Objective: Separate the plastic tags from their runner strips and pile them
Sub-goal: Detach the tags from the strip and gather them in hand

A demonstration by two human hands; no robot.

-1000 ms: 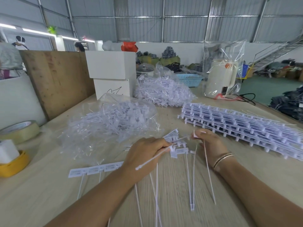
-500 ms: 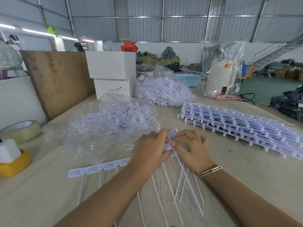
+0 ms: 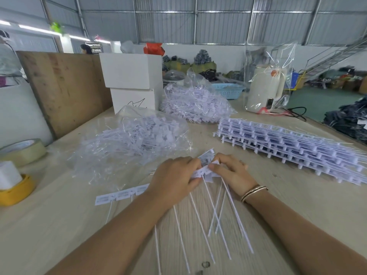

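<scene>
Both hands meet at the near middle of the desk (image 3: 59, 225); the left hand (image 3: 172, 175) and the right hand (image 3: 230, 173) each have fingers curled on the flat heads of a short strip of plastic tags (image 3: 204, 171), pinching it between them; thin white tails (image 3: 216, 215) fan toward the near edge. The tags look very light, thin and springy; the tails would flex and slide, so hold is best taken at the stiff flat heads, close to the joint to be snapped. Another joined strip (image 3: 121, 195) lies flat just left of the left wrist; a loose pile in clear plastic (image 3: 135, 139) sits farther left; stacked unseparated runner sheets (image 3: 288, 147) lie to the right.
</scene>
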